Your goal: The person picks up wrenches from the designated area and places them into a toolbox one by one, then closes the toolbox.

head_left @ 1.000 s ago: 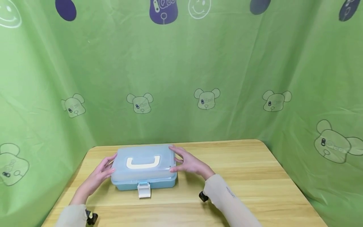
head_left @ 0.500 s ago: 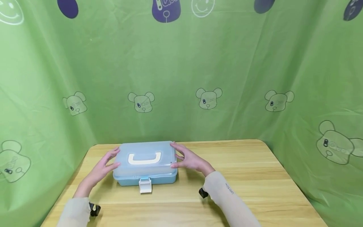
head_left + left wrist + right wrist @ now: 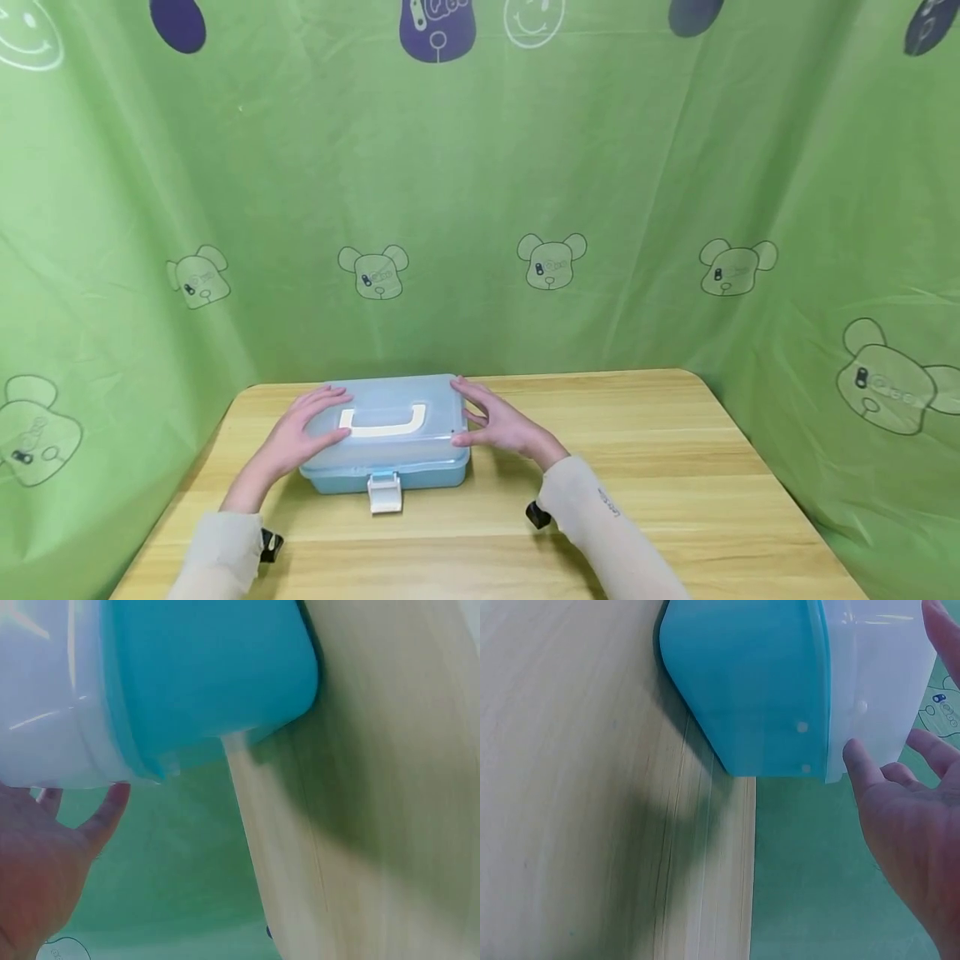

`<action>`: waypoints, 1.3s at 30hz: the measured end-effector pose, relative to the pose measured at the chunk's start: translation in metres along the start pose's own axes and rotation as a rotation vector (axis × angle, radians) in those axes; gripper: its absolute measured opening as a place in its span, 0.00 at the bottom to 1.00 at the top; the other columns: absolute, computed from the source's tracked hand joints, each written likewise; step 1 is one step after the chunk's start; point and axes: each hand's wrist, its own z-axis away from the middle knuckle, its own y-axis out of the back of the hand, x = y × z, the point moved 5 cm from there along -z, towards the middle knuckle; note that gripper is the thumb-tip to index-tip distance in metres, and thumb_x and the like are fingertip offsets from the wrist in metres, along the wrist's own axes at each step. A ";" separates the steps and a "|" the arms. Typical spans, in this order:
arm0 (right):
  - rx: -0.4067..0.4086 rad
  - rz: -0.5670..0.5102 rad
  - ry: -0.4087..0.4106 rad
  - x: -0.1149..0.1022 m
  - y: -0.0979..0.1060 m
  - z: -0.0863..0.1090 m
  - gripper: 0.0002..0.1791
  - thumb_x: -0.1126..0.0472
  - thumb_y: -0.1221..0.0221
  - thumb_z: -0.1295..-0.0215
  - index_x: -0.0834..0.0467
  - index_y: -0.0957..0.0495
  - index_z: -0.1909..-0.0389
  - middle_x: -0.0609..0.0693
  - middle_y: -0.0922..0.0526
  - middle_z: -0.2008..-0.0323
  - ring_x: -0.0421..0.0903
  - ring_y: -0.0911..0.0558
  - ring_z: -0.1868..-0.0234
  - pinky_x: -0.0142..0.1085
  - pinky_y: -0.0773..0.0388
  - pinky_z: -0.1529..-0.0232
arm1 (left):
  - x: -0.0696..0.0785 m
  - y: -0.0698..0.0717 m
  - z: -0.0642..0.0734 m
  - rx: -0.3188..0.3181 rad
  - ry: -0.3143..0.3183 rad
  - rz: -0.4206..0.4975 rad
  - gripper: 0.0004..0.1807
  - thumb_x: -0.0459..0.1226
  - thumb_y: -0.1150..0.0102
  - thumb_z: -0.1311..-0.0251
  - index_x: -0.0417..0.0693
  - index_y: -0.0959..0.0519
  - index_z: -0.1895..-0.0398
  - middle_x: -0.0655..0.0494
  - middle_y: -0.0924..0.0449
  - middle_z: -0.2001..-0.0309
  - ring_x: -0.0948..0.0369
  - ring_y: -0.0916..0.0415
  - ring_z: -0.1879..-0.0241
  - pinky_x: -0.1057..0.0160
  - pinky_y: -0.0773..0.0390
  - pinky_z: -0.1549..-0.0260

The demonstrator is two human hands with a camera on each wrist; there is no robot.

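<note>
A storage box [image 3: 390, 475] with a light blue base and a translucent lid stands near the back left of the table. Its lid is down, and the white carry handle [image 3: 382, 430] lies flat on top. At the front a white latch [image 3: 386, 493] hangs outward, away from the base. My left hand [image 3: 296, 429] is over the lid's left end, thumb and fingers spread toward the handle. At the other end, my right hand [image 3: 502, 423] touches the lid with fingers spread, thumb near the front corner and a finger near the back; several fingertips [image 3: 859, 754] meet the lid's end.
The wooden table [image 3: 637, 467] extends to the right and in front of the box. A green patterned curtain [image 3: 465, 167] surrounds its back and sides. The box stands close to the table's back edge. A black wrist device [image 3: 272, 546] shows at the left sleeve.
My left hand has moved right, from the lid's left edge onto its top beside the handle. The box has shifted slightly backward since the first frame. The right hand has kept its place on it.
</note>
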 end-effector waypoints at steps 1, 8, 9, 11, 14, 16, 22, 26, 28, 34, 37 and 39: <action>0.001 -0.004 -0.002 0.000 -0.001 0.000 0.59 0.59 0.25 0.43 0.47 0.52 0.16 0.48 0.68 0.15 0.64 0.43 0.20 0.56 0.40 0.25 | -0.002 -0.001 0.001 0.005 0.001 0.003 0.31 0.48 0.29 0.38 0.54 0.22 0.32 0.48 0.30 0.26 0.40 0.44 0.22 0.26 0.47 0.31; 0.047 0.020 -0.009 -0.002 -0.003 0.007 0.57 0.57 0.25 0.41 0.48 0.50 0.16 0.47 0.61 0.15 0.60 0.44 0.19 0.52 0.39 0.24 | -0.007 -0.002 0.002 0.021 -0.005 0.035 0.30 0.48 0.28 0.38 0.57 0.21 0.32 0.49 0.30 0.26 0.40 0.45 0.22 0.25 0.49 0.31; 0.057 0.031 -0.006 -0.003 -0.004 0.008 0.56 0.57 0.26 0.40 0.49 0.50 0.16 0.48 0.59 0.15 0.60 0.45 0.19 0.51 0.39 0.24 | -0.007 -0.002 0.002 0.021 -0.003 0.040 0.30 0.48 0.28 0.38 0.57 0.21 0.33 0.49 0.30 0.26 0.40 0.46 0.22 0.25 0.49 0.31; 0.080 0.055 0.007 -0.005 -0.006 0.012 0.54 0.57 0.27 0.39 0.52 0.49 0.17 0.52 0.54 0.16 0.61 0.45 0.19 0.50 0.39 0.24 | -0.008 -0.002 0.002 0.020 0.002 0.048 0.30 0.48 0.28 0.38 0.57 0.22 0.32 0.49 0.30 0.26 0.40 0.46 0.22 0.24 0.50 0.31; 0.113 0.085 0.031 -0.007 -0.009 0.018 0.51 0.60 0.28 0.37 0.55 0.46 0.18 0.57 0.47 0.18 0.62 0.41 0.20 0.51 0.38 0.24 | -0.008 -0.002 0.003 0.020 0.005 0.059 0.30 0.47 0.28 0.38 0.56 0.22 0.32 0.49 0.30 0.25 0.40 0.47 0.21 0.24 0.51 0.31; 0.163 0.093 0.035 -0.006 -0.011 0.024 0.48 0.61 0.28 0.37 0.57 0.42 0.20 0.59 0.42 0.20 0.65 0.36 0.23 0.54 0.36 0.26 | -0.008 -0.003 0.003 0.019 0.003 0.063 0.30 0.47 0.29 0.37 0.56 0.22 0.32 0.49 0.30 0.25 0.40 0.47 0.21 0.24 0.51 0.31; 0.469 0.121 0.027 -0.008 -0.019 0.047 0.34 0.64 0.25 0.42 0.61 0.27 0.36 0.62 0.23 0.43 0.58 0.20 0.45 0.47 0.17 0.45 | -0.010 -0.005 0.003 0.009 0.018 0.059 0.30 0.48 0.30 0.36 0.57 0.23 0.31 0.50 0.32 0.24 0.41 0.48 0.21 0.23 0.51 0.31; 0.462 0.164 0.052 -0.013 -0.043 0.059 0.21 0.64 0.26 0.41 0.61 0.22 0.50 0.59 0.19 0.57 0.47 0.20 0.58 0.35 0.17 0.60 | -0.010 -0.002 0.005 0.012 0.027 0.056 0.30 0.48 0.30 0.36 0.57 0.23 0.31 0.49 0.33 0.24 0.40 0.49 0.21 0.22 0.51 0.32; 0.343 0.174 0.051 -0.014 -0.062 0.061 0.20 0.63 0.27 0.39 0.62 0.21 0.48 0.58 0.17 0.57 0.45 0.18 0.59 0.31 0.18 0.59 | -0.010 -0.001 0.005 0.014 0.031 0.061 0.30 0.48 0.30 0.36 0.57 0.23 0.31 0.49 0.33 0.24 0.40 0.49 0.21 0.22 0.52 0.32; 0.074 0.146 -0.010 -0.010 -0.113 0.055 0.27 0.64 0.31 0.34 0.60 0.23 0.35 0.62 0.18 0.44 0.53 0.15 0.48 0.30 0.18 0.51 | -0.010 0.000 0.006 0.020 0.033 0.077 0.30 0.47 0.30 0.36 0.54 0.23 0.31 0.48 0.34 0.24 0.40 0.50 0.21 0.22 0.53 0.31; 0.091 0.101 -0.042 -0.005 -0.124 0.047 0.28 0.67 0.32 0.34 0.61 0.25 0.34 0.64 0.19 0.41 0.60 0.16 0.45 0.34 0.16 0.49 | -0.011 -0.003 0.005 0.023 0.031 0.083 0.30 0.46 0.30 0.36 0.54 0.23 0.31 0.48 0.33 0.24 0.40 0.49 0.21 0.23 0.52 0.31; 0.116 0.058 -0.056 -0.001 -0.128 0.043 0.29 0.69 0.32 0.35 0.62 0.26 0.33 0.65 0.19 0.41 0.62 0.16 0.44 0.39 0.16 0.47 | -0.012 -0.006 0.004 0.017 0.028 0.086 0.30 0.46 0.30 0.36 0.54 0.23 0.31 0.48 0.33 0.24 0.40 0.49 0.21 0.23 0.52 0.31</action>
